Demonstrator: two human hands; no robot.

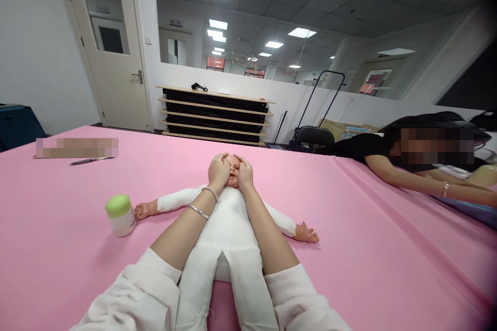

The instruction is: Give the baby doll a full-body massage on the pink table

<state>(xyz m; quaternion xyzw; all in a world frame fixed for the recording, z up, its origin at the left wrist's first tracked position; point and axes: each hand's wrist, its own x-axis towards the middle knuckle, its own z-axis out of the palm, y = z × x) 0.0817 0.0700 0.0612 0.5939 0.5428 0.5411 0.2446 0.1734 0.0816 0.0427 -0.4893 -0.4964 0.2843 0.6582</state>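
On pink surface (368,238), right of green-lidded jar (120,215), baby doll (229,220) lies face up. Your grip: left hand (219,170) and right hand (245,172) cupped round its head (234,168), one each side. Press evenly, lightly; hold head straight.

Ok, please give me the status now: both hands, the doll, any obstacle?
Left hand, right hand: cupped either side of doll's face. Doll: on its back, arms spread. Green-lidded jar: off left, clear of both hands.

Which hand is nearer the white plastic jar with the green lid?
Left. The left hand is on the side of the white-bodied doll's head facing the jar; the right hand is on the head's far side. Neither touches the jar.
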